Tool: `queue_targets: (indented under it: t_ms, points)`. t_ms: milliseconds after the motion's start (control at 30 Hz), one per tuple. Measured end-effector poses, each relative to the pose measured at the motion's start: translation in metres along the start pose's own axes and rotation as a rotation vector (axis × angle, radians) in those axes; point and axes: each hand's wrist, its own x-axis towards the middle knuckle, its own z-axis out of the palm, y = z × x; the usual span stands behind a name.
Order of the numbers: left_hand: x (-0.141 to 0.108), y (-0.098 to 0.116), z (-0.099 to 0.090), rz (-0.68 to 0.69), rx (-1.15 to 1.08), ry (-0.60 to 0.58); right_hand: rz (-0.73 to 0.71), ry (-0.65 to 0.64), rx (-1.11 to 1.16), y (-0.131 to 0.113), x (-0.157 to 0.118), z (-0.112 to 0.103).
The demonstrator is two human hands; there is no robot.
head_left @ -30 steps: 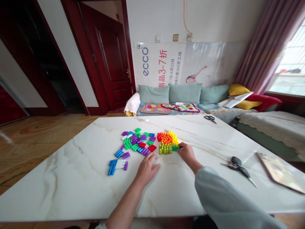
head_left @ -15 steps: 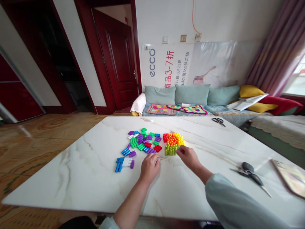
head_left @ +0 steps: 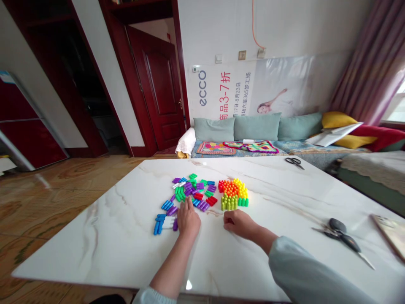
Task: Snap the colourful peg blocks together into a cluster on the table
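My left hand [head_left: 189,219] reaches with stretched fingers to the near edge of a loose pile of small rounded plastic pieces, joined in short rows; its fingertips cover some of them. Purple pieces [head_left: 203,205], green pieces [head_left: 179,194] and red pieces [head_left: 211,201] lie around it. Just left of its wrist is a cluster of blue pieces [head_left: 157,227] and white pieces [head_left: 168,222]. My right hand [head_left: 239,223] rests on the table with fingers curled, nothing visible in them. Beyond it stand grouped upright olive pieces [head_left: 229,202], bright green pieces [head_left: 243,202], orange pieces [head_left: 229,187] and yellow pieces [head_left: 241,188].
The white marbled table [head_left: 120,236] bears black-handled scissors [head_left: 340,232] at right, smaller scissors [head_left: 294,162] at the far edge and a flat phone-like object [head_left: 389,234] at the right edge. A sofa [head_left: 297,146] stands behind it.
My left hand has moved left and forward onto the loose pile. The right hand has drawn back toward me, leaving a bright green row standing beside the olive pieces.
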Motion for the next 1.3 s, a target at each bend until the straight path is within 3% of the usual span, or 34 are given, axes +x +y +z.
queue_targets:
  t_ms: [133, 300, 400, 500, 567, 633, 700, 767, 900, 1133, 1233, 1300]
  points:
    - [-0.014, 0.005, -0.015, -0.046, 0.14, 0.069, -0.001, -0.005, 0.031, 0.002, 0.0, 0.0]
    - [-0.019, 0.003, -0.022, -0.105, 0.145, 0.113, 0.012, -0.012, 0.033, 0.001, 0.001, -0.001]
    - [-0.016, -0.001, -0.02, -0.027, -0.044, 0.138, 0.014, -0.019, 0.044, 0.0, 0.0, -0.003]
    - [-0.015, -0.001, -0.019, 0.029, -0.455, 0.152, 0.024, -0.025, 0.094, -0.002, 0.0, -0.005]
    - [-0.016, 0.004, -0.019, 0.053, -0.784, 0.016, 0.025, 0.016, 0.177, -0.005, -0.001, -0.006]
    - [-0.019, 0.01, -0.02, 0.09, -1.077, -0.242, -0.009, 0.081, 0.292, -0.011, 0.0, -0.008]
    - [-0.022, 0.014, -0.021, 0.088, -1.276, -0.464, -0.071, 0.129, 0.365, -0.017, 0.001, -0.011]
    - [-0.022, 0.017, -0.022, 0.041, -1.392, -0.568, -0.11, 0.165, 0.353, -0.023, 0.002, -0.013]
    - [-0.021, 0.015, -0.023, 0.021, -1.425, -0.606, -0.119, 0.21, 0.301, -0.023, 0.003, -0.013]
    - [-0.02, 0.015, -0.024, 0.034, -1.396, -0.633, -0.179, 0.181, 0.276, -0.022, 0.0, -0.005]
    - [-0.02, 0.015, -0.021, 0.008, -1.404, -0.642, -0.133, 0.264, 0.269, -0.021, -0.003, -0.02]
    - [-0.02, 0.015, -0.018, 0.005, -1.393, -0.63, -0.025, 0.395, 0.25, -0.011, -0.006, -0.035]
